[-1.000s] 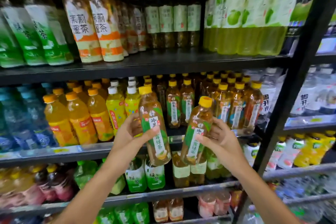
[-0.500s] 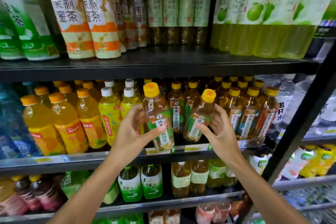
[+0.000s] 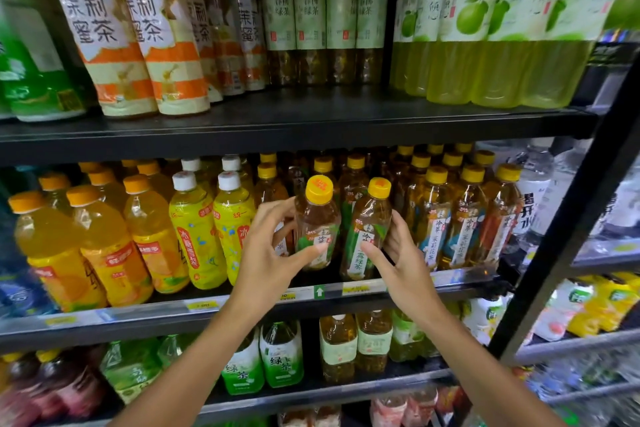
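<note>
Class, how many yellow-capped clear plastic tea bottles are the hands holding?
2. The left hand grips the left bottle; the right hand grips the right bottle, at the front of the middle shelf. None hidden.

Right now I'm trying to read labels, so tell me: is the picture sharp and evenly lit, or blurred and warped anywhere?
Head view: sharp at centre, where the left tea bottle and right tea bottle show readable labels; head view edges smear, as on the water bottles; the wide lens leans the black upright; the bottom shelf is dim.
</note>
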Available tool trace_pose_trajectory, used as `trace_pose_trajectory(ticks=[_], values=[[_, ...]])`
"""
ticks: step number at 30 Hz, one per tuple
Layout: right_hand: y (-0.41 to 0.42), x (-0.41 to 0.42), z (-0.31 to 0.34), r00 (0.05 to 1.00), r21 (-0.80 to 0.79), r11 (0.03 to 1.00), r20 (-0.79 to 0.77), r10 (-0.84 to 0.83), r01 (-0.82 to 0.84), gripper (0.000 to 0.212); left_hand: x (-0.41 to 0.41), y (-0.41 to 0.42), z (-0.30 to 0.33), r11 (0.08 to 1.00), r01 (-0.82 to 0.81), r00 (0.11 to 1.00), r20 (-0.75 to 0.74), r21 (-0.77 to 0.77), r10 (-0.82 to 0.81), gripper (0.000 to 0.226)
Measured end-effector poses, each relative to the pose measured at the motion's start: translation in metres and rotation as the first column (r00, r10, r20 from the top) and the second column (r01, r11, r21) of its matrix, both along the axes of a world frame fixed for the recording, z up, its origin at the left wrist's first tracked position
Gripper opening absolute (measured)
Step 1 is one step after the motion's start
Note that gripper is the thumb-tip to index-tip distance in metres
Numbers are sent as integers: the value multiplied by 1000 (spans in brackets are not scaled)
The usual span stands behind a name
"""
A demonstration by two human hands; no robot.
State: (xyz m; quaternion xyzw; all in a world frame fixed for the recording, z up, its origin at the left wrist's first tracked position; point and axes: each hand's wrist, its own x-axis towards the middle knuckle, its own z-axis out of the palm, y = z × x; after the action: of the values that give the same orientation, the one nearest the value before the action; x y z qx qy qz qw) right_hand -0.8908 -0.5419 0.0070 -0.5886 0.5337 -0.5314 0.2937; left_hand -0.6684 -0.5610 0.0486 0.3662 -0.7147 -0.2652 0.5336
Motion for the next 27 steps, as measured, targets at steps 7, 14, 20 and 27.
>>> trace_pose_trajectory(ticks=[7, 14, 20, 27], values=[[-6, 0, -8, 997, -38, 998, -52, -59, 57, 84, -19, -13, -23, 994, -17, 997, 81, 104, 9, 59], [-14, 4, -10, 987, -70, 997, -158, -38, 27, 72, -23, -19, -34, 989, -141, 964, 235, 41, 128, 77], [-9, 5, -10, 978, -93, 994, -197, -74, 57, 68, -15, -11, -50, 986, -146, 966, 227, 83, 124, 72], [-13, 0, -11, 982, -59, 998, -181, -44, 34, 62, -19, -22, -52, 986, -98, 975, 211, 138, 68, 69]])
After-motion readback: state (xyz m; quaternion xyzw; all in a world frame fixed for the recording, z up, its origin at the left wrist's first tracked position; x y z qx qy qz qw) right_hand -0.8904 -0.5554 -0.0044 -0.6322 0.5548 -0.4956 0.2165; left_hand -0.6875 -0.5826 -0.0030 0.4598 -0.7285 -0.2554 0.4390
